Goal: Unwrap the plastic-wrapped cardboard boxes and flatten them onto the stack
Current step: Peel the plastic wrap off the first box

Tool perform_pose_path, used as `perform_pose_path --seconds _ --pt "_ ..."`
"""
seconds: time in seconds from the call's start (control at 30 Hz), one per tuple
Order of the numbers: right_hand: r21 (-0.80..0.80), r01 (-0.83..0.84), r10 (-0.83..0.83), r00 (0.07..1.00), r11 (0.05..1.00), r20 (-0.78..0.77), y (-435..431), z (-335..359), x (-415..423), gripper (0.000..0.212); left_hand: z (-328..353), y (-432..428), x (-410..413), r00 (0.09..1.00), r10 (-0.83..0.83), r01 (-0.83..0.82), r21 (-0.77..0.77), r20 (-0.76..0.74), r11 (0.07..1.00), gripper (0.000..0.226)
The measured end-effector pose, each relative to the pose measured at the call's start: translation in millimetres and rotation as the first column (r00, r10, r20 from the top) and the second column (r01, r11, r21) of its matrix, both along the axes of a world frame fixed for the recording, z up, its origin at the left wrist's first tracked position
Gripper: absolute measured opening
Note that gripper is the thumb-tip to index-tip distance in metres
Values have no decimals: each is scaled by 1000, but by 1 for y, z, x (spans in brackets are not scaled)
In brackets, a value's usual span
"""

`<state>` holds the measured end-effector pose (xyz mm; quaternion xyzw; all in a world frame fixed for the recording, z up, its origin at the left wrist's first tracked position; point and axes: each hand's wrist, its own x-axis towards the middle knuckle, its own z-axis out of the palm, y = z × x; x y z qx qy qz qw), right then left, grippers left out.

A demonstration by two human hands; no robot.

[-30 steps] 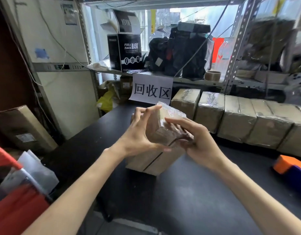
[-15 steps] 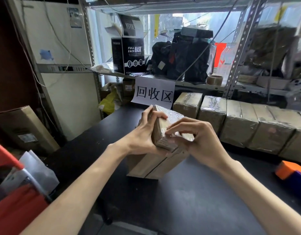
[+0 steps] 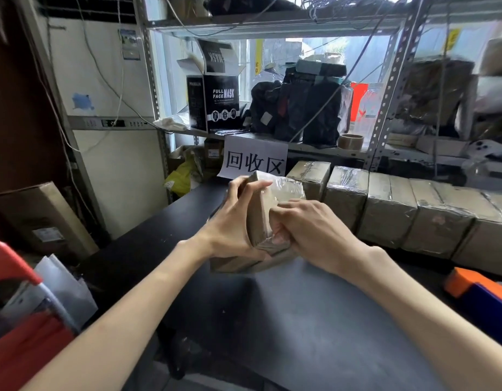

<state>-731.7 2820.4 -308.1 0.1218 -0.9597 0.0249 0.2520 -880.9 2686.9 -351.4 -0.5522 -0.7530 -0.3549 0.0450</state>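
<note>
A small cardboard box [image 3: 262, 218] wrapped in clear plastic is held above the black table [image 3: 286, 320], over a low stack of flattened cardboard [image 3: 238, 265]. My left hand [image 3: 232, 224] grips the box's left side, fingers curled over its top edge. My right hand [image 3: 309, 230] holds the right side, its fingers curled into the plastic at the lower near corner. Crinkled plastic film [image 3: 289, 187] covers the box's top. A row of several more wrapped boxes [image 3: 391, 210] runs along the back right of the table.
A paper sign [image 3: 254, 162] hangs from the metal shelf behind. A black mask box [image 3: 218, 103], dark bags and a tape roll [image 3: 350, 142] sit on the shelf. An orange-and-blue object [image 3: 481, 294] lies at right; a red item [image 3: 15, 320] at left.
The box has been turned more upright between the hands. My right hand has slid down from the box's top to its lower right corner, and its fingers now dig into the plastic.
</note>
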Motion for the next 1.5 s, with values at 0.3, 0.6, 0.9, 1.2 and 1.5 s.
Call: perform_pose_path --seconds 0.3,0.6,0.9,1.2,1.5 --pt "-358 83 -96 995 930 -20 16 -16 13 47 -20 3 10 999 46 -45 74 -16 996 121" --pt "-238 17 -54 988 971 -147 1 -43 -8 7 -36 -6 -12 995 98 -102 153 35 983 124" --pt "-534 77 -201 963 842 -178 6 -44 -4 43 -30 -8 -25 978 201 -205 86 57 975 120" --pt "-529 227 -292 955 817 -41 -8 -46 -16 30 -15 10 4 933 349 -348 27 -82 937 121" --pt "-705 295 -362 930 645 58 6 -44 -9 22 -16 12 1 935 313 -329 -78 -165 941 140"
